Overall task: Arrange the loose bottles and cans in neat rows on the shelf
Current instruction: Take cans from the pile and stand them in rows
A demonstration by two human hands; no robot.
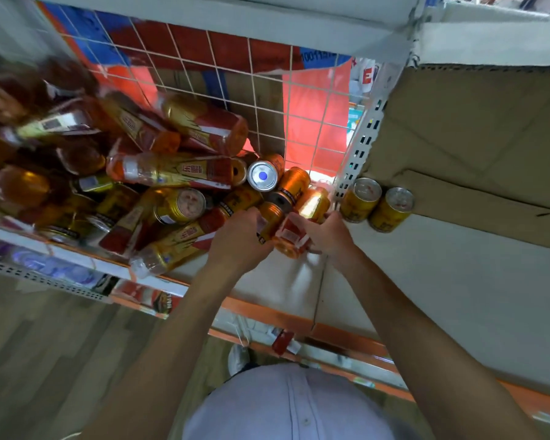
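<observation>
Bottles [172, 171] and cans [180, 206] lie in a loose heap on the shelf [277, 281], all of it left of the post [361, 144]. They lie on their sides, crossed over one another, in no row. The heap leans against the wire grid [267, 90] that runs leftward from the post. Near the post on its left, a silver-ended can [262, 176] shows a blue dot on its end.

Right of the post, a gold can [361, 200] stands upright just beside the post's foot. A second gold can [391, 214] stands upright touching it, farther from the post. Flattened cardboard [473, 138] lies behind both.

Both forearms reach in to the heap's edge just left of the post's foot. The left hand [238, 236] has its back to the camera, fingers curled round an orange can [270, 219]. The right hand [327, 236], nearer the post, grips a red-labelled container [291, 238]; whether this is a bottle or a can cannot be told. The two held items touch. The heap's far-left part is blurred.
</observation>
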